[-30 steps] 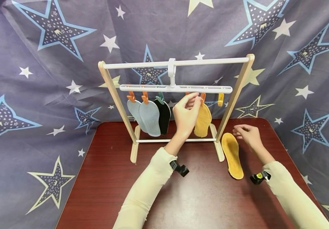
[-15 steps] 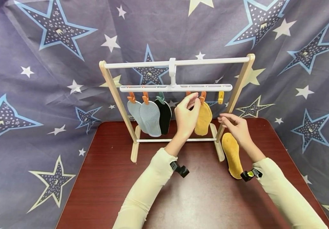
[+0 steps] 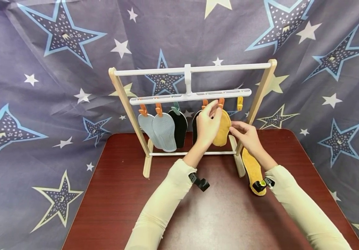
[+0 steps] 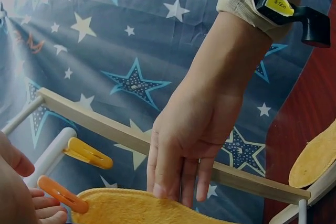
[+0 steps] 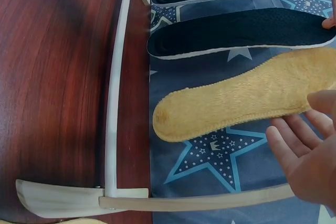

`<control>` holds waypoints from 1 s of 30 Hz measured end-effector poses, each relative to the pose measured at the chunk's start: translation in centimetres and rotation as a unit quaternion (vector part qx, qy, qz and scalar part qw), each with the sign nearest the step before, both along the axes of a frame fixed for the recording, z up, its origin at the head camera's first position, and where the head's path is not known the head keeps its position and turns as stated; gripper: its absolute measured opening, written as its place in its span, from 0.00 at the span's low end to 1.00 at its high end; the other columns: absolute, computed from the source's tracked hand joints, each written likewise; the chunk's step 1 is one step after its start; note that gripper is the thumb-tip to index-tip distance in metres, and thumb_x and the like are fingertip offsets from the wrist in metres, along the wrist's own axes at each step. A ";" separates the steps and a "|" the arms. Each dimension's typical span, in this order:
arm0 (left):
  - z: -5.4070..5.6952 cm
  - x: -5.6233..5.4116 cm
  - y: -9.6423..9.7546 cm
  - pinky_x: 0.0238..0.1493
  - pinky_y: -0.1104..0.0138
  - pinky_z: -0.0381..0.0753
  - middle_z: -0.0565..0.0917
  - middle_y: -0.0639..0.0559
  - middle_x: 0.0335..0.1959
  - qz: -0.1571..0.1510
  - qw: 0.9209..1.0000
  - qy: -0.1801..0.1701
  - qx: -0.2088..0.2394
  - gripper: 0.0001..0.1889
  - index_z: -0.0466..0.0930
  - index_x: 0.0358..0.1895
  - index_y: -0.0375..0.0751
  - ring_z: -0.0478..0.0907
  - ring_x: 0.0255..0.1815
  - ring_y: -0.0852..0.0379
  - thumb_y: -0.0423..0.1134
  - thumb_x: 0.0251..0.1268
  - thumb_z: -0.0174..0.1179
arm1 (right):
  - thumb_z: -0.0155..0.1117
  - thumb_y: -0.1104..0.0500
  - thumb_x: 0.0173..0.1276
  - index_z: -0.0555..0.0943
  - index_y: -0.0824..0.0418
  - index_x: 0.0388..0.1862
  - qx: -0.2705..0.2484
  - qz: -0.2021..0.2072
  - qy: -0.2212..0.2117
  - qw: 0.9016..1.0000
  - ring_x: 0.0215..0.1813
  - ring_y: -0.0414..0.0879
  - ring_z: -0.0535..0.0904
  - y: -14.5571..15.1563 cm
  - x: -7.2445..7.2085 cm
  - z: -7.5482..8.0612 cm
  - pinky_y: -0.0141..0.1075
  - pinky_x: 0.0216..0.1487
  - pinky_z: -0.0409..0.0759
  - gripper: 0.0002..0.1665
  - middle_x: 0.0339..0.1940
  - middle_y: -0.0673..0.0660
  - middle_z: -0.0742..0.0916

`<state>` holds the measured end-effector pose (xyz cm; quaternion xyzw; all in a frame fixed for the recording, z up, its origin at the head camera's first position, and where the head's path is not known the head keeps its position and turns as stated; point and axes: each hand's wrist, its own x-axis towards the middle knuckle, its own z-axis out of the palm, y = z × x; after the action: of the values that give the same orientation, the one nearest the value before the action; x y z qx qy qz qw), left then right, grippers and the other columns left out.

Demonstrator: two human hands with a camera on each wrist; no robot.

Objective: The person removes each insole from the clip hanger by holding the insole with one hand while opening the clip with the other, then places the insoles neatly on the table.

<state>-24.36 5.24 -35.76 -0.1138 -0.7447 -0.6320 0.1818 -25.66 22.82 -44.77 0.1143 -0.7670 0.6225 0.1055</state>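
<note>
A yellow insole (image 3: pixel 221 132) hangs from an orange clothespin (image 3: pixel 221 102) on the white hanger (image 3: pixel 220 94). My left hand (image 3: pixel 209 121) is up at that clothespin, thumb and fingertips on either side of its upper end in the left wrist view. With thumb and fingers my right hand (image 3: pixel 248 137) pinches the insole's right edge; in the right wrist view its thumb is at the edge and its fingers are behind. Left of it hangs a black insole (image 5: pixel 241 32), partly hidden by my left hand in the head view.
Two light blue insoles (image 3: pixel 164 132) and another black insole (image 3: pixel 180 128) hang at the left. A yellow clothespin (image 3: pixel 240 103) is on the hanger's right end. Another yellow insole (image 3: pixel 251 165) lies beside the wooden rack's foot (image 3: pixel 239 166) on the red-brown table (image 3: pixel 120 194).
My right hand has moved left from above the lying insole to the hanging yellow insole's edge. My left hand has shifted slightly right. The hanger has tilted, its right end higher.
</note>
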 end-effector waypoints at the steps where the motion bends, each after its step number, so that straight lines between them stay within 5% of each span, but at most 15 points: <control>1: 0.0 -0.1 0.1 0.60 0.73 0.81 0.87 0.41 0.57 0.000 1.000 -0.001 -0.001 0.18 0.81 0.62 0.33 0.85 0.59 0.50 0.33 0.73 0.56 | 0.64 0.67 0.73 0.81 0.78 0.56 -0.001 -0.004 0.002 1.000 0.39 0.26 0.84 -0.1 0.0 0.0 0.20 0.42 0.82 0.18 0.49 0.77 0.86; 11: 0.4 -0.3 0.6 0.64 0.68 0.81 0.88 0.44 0.56 0.008 1.000 -0.019 0.001 0.18 0.81 0.63 0.37 0.84 0.60 0.52 0.35 0.73 0.56 | 0.65 0.70 0.71 0.82 0.82 0.51 -0.010 -0.015 0.011 1.000 0.34 0.26 0.84 -0.2 -0.2 -0.2 0.22 0.39 0.84 0.15 0.45 0.81 0.85; 20: 0.3 -0.6 0.4 0.65 0.66 0.80 0.86 0.43 0.59 0.000 1.000 -0.029 -0.004 0.18 0.81 0.63 0.36 0.83 0.62 0.51 0.36 0.73 0.57 | 0.65 0.68 0.72 0.81 0.82 0.50 -0.030 -0.002 -0.012 0.999 0.33 0.30 0.86 0.5 0.5 0.1 0.24 0.36 0.86 0.15 0.32 0.48 0.90; 30: 0.7 -1.2 0.0 0.65 0.70 0.79 0.83 0.36 0.61 -0.069 0.996 -0.048 0.030 0.19 0.79 0.63 0.29 0.81 0.64 0.46 0.34 0.74 0.58 | 0.62 0.71 0.72 0.77 0.87 0.51 -0.058 0.023 -0.033 0.998 0.32 0.33 0.87 1.1 1.7 0.7 0.26 0.37 0.87 0.17 0.30 0.43 0.89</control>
<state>-25.56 5.25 -35.10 -0.1292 -0.7239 -0.6695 0.1054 -23.96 23.95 -44.08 0.1048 -0.7299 0.6715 0.0725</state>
